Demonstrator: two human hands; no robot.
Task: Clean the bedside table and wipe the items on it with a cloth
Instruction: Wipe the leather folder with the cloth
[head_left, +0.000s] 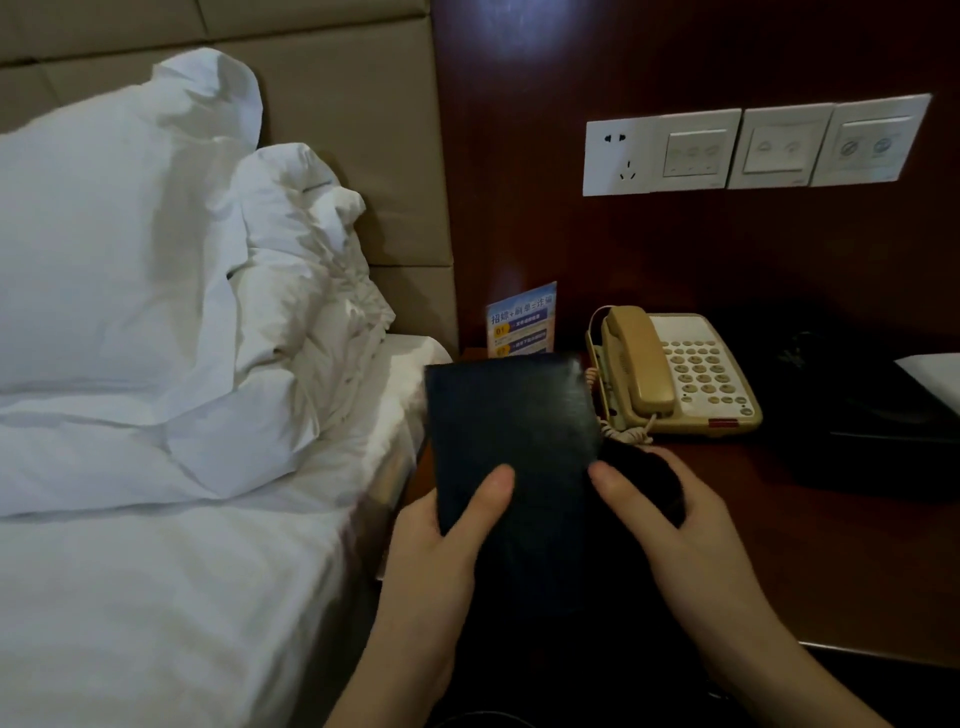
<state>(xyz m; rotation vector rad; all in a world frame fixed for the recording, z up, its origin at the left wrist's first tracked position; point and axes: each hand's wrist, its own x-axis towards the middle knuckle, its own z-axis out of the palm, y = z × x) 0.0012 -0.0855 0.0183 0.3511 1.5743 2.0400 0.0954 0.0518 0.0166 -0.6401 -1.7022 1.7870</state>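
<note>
I hold a dark blue flat folder (511, 421) upright above the front left of the dark wooden bedside table (810, 561). My left hand (441, 540) grips its lower left edge, thumb across the front. My right hand (670, 525) holds a dark cloth (641, 478) bunched against the folder's right side, thumb touching the folder's edge. A beige telephone (675, 374) sits on the table behind, and a blue printed card (522, 319) stands at the back left, partly hidden by the folder.
A bed with white sheets (171, 597) and pillows (130, 234) lies to the left, close against the table. A black object (878, 415) with white paper (935, 374) on it fills the table's right side. Wall switches and a socket (748, 148) are above.
</note>
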